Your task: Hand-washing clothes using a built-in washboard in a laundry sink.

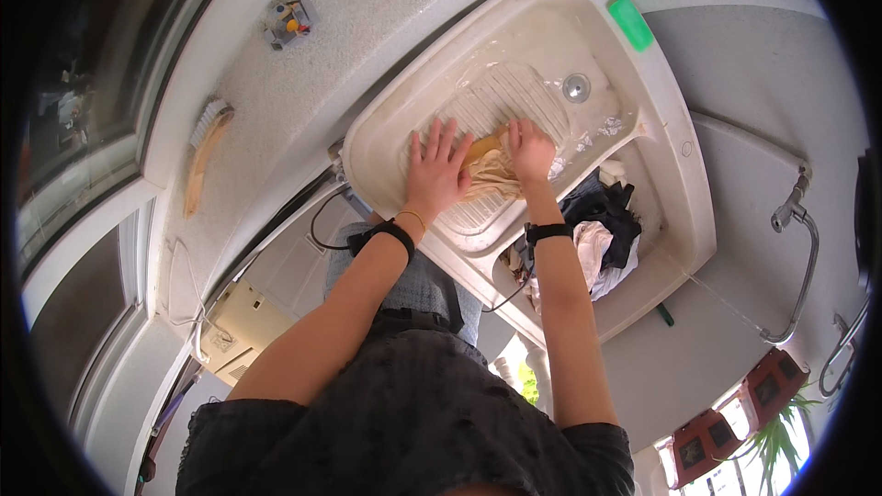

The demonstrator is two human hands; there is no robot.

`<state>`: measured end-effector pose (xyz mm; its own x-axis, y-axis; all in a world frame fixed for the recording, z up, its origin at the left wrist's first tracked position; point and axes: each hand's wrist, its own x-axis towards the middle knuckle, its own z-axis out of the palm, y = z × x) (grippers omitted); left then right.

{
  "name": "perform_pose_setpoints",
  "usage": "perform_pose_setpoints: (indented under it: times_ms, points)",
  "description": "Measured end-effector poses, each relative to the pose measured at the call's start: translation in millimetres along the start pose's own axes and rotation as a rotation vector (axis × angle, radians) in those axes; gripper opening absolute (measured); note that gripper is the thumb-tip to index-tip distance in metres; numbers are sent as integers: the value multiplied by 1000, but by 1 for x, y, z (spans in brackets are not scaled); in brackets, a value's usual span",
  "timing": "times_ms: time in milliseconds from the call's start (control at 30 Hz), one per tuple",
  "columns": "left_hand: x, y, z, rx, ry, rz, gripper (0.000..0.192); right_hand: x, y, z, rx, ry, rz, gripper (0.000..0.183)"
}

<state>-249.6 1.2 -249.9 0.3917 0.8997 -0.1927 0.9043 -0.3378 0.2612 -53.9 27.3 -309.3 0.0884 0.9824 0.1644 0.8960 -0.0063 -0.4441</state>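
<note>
A wet cream-coloured cloth (493, 176) lies bunched on the ribbed washboard (506, 93) moulded into a white laundry sink (406, 100). A mustard-yellow strip, perhaps a darker part of the cloth, runs along its upper edge between my hands. My left hand (437, 172) rests palm down at the cloth's left side, fingers spread over the ribs. With fingers curled, my right hand (532, 151) grips the cloth's upper right end. Suds and water surround the cloth. Both wrists wear black straps.
A side compartment holds dark and pale clothes (599, 220). Green soap (630, 23) sits on the sink's rim, beyond the metal drain (577, 87). Water trickles from a tap (792, 275) at right. A scrubbing brush (207, 155) and small toy-like object (289, 24) occupy the left ledge.
</note>
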Motion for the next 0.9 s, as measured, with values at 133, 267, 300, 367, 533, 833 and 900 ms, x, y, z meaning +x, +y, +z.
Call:
perform_pose_setpoints:
  times_ms: [133,267,300,367,533,833,900]
  points:
    - [2,6,1,24,28,11,61,33,55,-21,-201,-101,168,27]
    - [0,8,2,-19,8,16,59,11,-2,-7,67,47,275,21]
    - [-2,1,1,2,11,-6,57,1,-33,-6,137,-23,237,19]
    - [-1,2,3,-13,42,-6,55,-31,-70,-12,145,-65,86,19]
    - [-5,-5,5,-25,87,17,56,-52,-80,1,102,-66,11,26]
    - [2,1,3,24,2,21,61,-4,-33,7,60,-55,201,23]
    - [-5,1,1,-14,-71,-17,60,-42,-63,0,169,-70,99,26]
